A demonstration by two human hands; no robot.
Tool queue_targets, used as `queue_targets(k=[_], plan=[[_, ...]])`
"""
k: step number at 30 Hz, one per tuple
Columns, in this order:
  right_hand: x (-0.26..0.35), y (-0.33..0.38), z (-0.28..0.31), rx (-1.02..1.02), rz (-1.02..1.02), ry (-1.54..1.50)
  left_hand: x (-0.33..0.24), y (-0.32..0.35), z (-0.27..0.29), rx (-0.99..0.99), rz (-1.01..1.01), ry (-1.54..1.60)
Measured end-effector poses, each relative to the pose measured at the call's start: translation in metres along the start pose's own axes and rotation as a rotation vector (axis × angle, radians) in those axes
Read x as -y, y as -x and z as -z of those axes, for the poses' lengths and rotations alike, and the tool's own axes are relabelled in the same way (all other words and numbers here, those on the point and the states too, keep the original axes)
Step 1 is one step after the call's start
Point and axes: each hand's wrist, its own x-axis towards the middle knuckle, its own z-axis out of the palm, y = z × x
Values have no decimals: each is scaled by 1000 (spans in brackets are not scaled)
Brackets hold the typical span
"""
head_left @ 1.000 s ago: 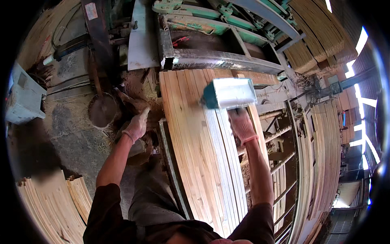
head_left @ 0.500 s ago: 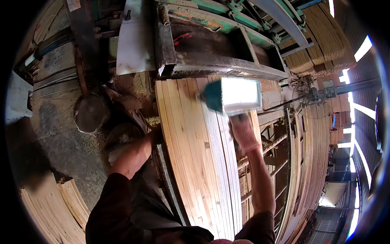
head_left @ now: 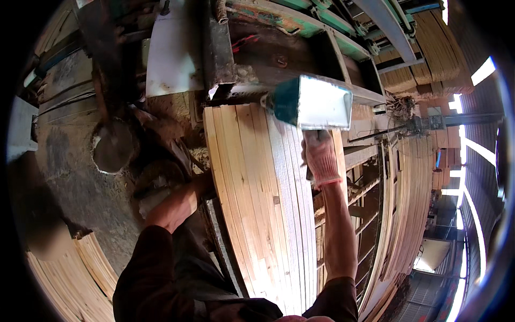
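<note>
Dusty floor (head_left: 80, 188), planks (head_left: 241, 172), white-faced teal box (head_left: 323, 104)

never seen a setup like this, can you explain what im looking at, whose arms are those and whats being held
There is no robot here: the arms belong to the person wearing the camera. It sits on the head and looks down, and its fisheye lens bends straight edges.

The right hand, in a knit glove, holds a teal box-shaped tool with a bright, pale face, over the far part of some long wooden strips lying side by side. Several strips toward the right look whitish.

The left hand is in shadow by the strips' left edge; I can't tell whether it grips anything.

Beyond the strips stands a metal frame, and more stacked lumber lies to the right.
</note>
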Motion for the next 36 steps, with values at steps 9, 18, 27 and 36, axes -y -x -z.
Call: queue_targets(k=[9,18,27,36], plan=[[-33,154,27,138,-52,95,-23,6,16,-46,-29,113],[-94,356,72,128,-217,285,-29,9,2,27,-7,141],[-7,133,-10,51,112,191,-23,19,2,136,-57,162],[-26,32,-52,-50,414,172,-20,38,20,56,-111,389]])
